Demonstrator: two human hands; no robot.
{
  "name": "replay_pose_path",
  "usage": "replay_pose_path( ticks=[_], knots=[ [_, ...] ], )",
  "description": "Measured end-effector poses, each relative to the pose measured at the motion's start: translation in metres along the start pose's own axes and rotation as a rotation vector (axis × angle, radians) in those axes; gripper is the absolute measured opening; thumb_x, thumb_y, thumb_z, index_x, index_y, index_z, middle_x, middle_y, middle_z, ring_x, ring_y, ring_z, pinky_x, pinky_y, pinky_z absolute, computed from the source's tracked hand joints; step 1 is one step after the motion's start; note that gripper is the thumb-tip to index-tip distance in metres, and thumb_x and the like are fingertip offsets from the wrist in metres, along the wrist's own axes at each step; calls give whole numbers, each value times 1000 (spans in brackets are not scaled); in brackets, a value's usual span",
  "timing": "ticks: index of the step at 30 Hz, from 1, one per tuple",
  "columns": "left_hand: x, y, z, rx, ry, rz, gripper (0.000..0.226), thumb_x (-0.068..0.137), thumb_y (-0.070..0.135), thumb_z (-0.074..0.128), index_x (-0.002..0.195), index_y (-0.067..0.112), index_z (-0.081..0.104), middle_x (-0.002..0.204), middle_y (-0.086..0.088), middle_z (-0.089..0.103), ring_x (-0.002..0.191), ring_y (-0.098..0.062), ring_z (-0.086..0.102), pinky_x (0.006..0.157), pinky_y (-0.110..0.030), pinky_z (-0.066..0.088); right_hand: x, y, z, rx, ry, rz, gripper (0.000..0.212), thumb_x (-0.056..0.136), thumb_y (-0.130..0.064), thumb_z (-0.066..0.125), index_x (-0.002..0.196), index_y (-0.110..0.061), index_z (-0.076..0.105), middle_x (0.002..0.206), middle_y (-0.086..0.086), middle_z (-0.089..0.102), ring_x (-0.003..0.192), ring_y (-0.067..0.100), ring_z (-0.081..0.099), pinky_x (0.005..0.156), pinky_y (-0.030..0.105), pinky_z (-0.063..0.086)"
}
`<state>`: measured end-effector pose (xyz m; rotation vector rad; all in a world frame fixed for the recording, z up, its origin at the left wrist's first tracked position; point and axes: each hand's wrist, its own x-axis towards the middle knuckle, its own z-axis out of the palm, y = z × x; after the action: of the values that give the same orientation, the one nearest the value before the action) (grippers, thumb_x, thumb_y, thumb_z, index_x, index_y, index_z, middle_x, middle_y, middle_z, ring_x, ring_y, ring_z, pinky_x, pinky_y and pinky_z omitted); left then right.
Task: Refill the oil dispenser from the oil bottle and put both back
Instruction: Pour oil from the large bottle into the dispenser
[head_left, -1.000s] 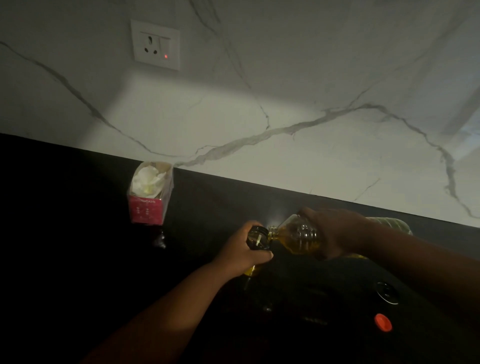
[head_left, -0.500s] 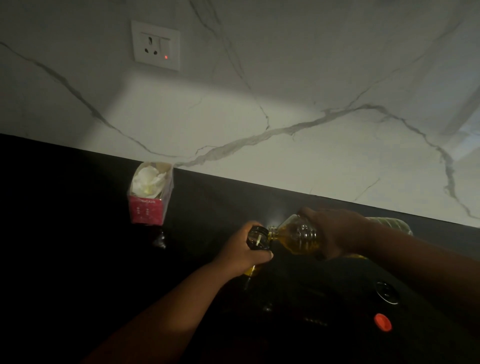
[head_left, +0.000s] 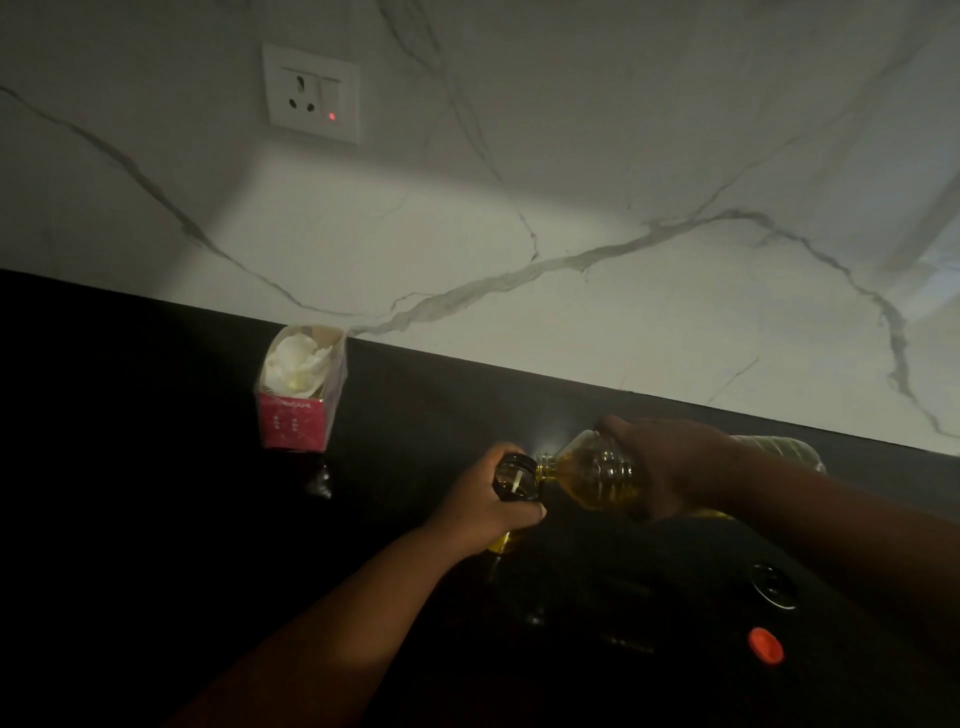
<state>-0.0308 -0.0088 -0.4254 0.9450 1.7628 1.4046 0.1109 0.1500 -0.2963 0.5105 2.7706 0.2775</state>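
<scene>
Left hand (head_left: 485, 501) grips oil dispenser (head_left: 514, 477) upright; right hand (head_left: 670, 467) grips tipped oil bottle (head_left: 592, 473), neck at dispenser mouth.

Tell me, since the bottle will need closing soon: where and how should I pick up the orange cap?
Pinch the orange cap across its round rim, coming straight down from above. It looks to lie flat on the dark counter, apart from both hands, so the sides seem free all round for a two-finger grip.

Black countertop (head_left: 130, 467), pink tissue box (head_left: 301, 395) near the wall, orange cap (head_left: 765, 645) at right
</scene>
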Motion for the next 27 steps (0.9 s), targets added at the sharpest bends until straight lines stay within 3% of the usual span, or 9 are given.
replay_pose_path(
  ticks=[12, 27],
  knots=[
    [-1, 2, -1, 7, -11, 1, 58, 72, 19, 82, 108, 49, 48, 114, 3, 60, 105, -18, 62, 94, -47, 54, -1, 1, 1, 10, 21, -4, 95, 55, -49, 81, 131, -29, 28, 113, 1, 63, 98, 22, 64, 81, 36, 55],
    [0, 1, -1, 10, -22, -6, 63, 68, 25, 83, 119, 41, 49, 117, 2, 60, 107, -20, 62, 94, -49, 54, -2, 0, -2, -4, 16, -15, 93, 58, -45, 81, 133, -27, 30, 115, 2, 62, 100, 21, 63, 81, 33, 53]
  ],
)
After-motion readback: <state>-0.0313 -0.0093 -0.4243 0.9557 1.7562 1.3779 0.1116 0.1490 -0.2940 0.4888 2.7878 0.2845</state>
